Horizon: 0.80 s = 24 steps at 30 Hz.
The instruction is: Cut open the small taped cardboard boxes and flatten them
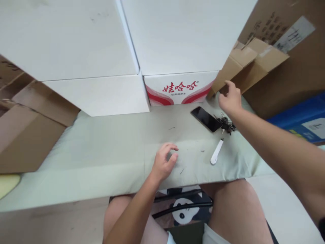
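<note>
My left hand (164,162) hovers over or rests on the pale green cloth. Its thumb and fingers curve apart with nothing between them. Further right, my right hand (231,98) is raised beside an open cardboard box (269,61), index finger and thumb apart; no object shows in it. Below that hand lie a bunch of keys (225,124) and a black smartphone (206,118), which touch or overlap. A slim white tool with a dark tip (217,151) lies nearer to me on the cloth.
White cabinets or boxes (96,95) stand along the back, beside a white carton with red lettering (180,88). Brown cartons (38,135) crowd the left. A blue box (302,118) stands at right. Small dark scraps dot the cloth (114,162). A panda-print bag (182,210) is below the edge.
</note>
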Available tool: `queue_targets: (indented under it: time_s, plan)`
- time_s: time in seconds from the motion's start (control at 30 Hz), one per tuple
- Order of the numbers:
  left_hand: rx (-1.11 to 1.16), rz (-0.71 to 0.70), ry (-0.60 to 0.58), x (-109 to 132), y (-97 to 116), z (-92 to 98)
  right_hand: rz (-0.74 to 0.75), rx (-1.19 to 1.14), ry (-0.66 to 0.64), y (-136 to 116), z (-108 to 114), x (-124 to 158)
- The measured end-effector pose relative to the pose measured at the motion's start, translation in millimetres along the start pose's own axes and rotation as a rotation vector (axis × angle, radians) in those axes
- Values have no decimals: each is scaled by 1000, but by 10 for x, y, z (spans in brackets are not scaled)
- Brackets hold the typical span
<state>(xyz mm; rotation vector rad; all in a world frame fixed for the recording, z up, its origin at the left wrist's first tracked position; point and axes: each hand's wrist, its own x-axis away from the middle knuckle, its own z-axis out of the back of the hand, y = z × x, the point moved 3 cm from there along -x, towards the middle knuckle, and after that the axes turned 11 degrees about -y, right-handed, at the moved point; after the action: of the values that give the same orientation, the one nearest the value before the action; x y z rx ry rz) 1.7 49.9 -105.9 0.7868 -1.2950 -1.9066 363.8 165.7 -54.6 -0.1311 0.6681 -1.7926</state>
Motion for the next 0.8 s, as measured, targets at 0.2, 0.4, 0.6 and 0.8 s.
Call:
queue_targets:
  time_s: [0.2,0.4,0.6,0.8]
  plan:
    - [32,20,47,45,78,1,477,-165,-205,-905,-818,1596]
    - [31,117,243,120,-29,202,658,3,-367,-1345,-1363,2465]
    - [24,131,408,180,-130,657,672,235,-334,-1420,-1337,2491]
    - [-405,197,630,486,57,1832,668,256,-322,-1445,-1339,2522]
